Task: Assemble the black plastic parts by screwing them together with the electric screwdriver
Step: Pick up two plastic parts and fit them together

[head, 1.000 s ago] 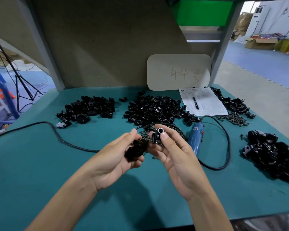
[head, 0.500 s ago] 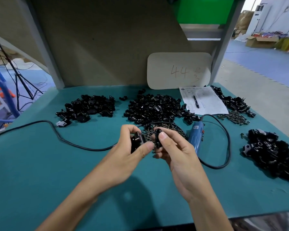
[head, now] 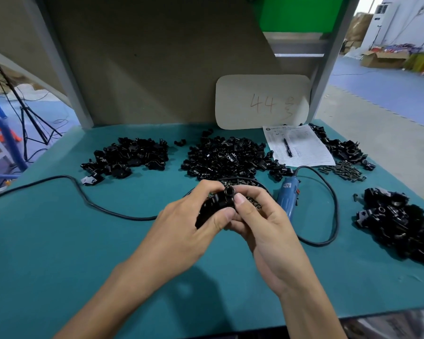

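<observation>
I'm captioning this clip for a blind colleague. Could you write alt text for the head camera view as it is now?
The left hand and right hand hold black plastic parts together above a teal table. A blue electric screwdriver lies unused just right of them, with piles of black parts and a sheet of paper behind.

Bare mat (head: pixel 59 241) lies open front-left (cord (head: pixel 137 218) crossing it); part piles (head: pixel 225 157) crowd the back.

Bright, even overhead light; one soft shadow on the worktop (head: pixel 59 241) low centre. Strong wide-angle bending at the edges, upper right corner washed out by daylight, far background slightly soft, centre sharp.
</observation>
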